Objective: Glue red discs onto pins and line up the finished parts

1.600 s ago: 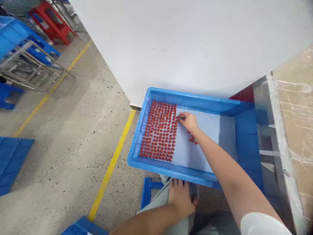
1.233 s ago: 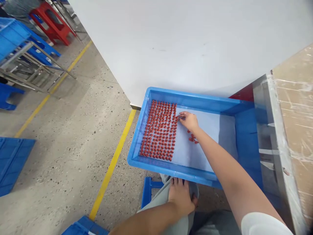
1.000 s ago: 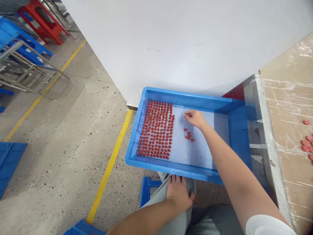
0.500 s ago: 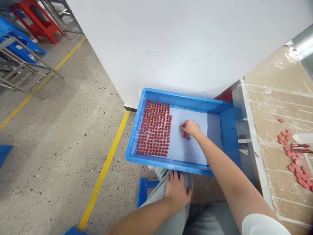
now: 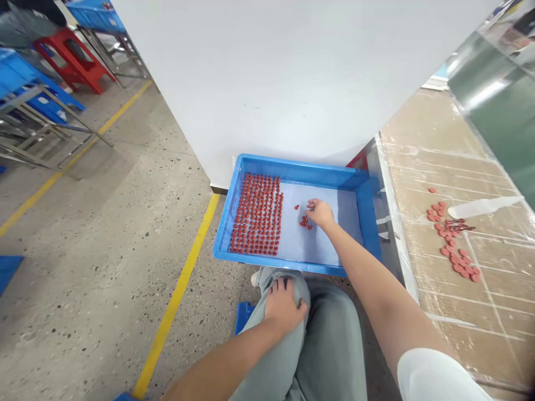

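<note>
A blue plastic tray (image 5: 288,263) lined with a pale sheet holds close rows of small red pieces (image 5: 256,214) along its left side. My right hand (image 5: 321,213) hovers over the tray's middle, its fingers slightly apart and no piece visible between them. Just below it lies a small heap of loose red pieces (image 5: 304,221). One single red piece (image 5: 296,207) rests on the sheet left of my fingertips. My left hand (image 5: 285,305) lies flat on my knee, fingers spread, holding nothing.
To the right, a plastic-wrapped table (image 5: 422,245) carries scattered red discs (image 5: 453,257), thin dark red pieces (image 5: 457,225) and a whitish tapered tool (image 5: 480,208). A white wall (image 5: 292,83) rises behind the tray. Stools, including a red one (image 5: 75,61), stand far left beyond a yellow floor line (image 5: 179,301).
My right hand has loosened from a pinch and drawn back a little from a single red piece, now lying by itself on the sheet. My left hand stays on my knee. The view has shifted.
</note>
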Motion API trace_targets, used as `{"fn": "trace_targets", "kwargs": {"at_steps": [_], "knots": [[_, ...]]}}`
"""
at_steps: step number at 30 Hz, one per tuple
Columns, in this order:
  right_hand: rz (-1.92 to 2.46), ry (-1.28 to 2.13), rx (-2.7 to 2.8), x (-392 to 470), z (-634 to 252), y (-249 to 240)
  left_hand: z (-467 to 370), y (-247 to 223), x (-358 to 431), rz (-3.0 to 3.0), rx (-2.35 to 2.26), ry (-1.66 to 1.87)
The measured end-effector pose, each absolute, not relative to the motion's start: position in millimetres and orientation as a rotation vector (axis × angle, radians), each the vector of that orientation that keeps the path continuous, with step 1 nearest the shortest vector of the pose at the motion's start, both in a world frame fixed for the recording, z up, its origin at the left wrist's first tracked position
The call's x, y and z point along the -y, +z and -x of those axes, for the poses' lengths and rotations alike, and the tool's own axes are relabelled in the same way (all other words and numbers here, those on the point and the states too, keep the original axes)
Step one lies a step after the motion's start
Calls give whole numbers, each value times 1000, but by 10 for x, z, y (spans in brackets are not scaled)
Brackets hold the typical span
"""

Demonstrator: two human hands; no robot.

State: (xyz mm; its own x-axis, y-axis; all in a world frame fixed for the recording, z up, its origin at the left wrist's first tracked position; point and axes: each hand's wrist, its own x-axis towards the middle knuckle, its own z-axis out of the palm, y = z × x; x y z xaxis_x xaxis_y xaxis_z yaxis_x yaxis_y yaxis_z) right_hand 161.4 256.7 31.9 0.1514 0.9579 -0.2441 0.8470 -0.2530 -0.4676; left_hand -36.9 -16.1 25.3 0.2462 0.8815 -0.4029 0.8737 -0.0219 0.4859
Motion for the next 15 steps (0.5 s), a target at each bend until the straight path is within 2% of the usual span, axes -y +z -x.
{"fn": "trace_targets", "kwargs": {"at_steps": [10, 15], "knots": [[2081, 770, 1764, -2525, -1611, 292, 927, 286, 317, -1791, -1775, -73], [1999, 795, 1843, -2665, -1665, 246, 1451, 263, 386, -1774, -2088, -242]]}}
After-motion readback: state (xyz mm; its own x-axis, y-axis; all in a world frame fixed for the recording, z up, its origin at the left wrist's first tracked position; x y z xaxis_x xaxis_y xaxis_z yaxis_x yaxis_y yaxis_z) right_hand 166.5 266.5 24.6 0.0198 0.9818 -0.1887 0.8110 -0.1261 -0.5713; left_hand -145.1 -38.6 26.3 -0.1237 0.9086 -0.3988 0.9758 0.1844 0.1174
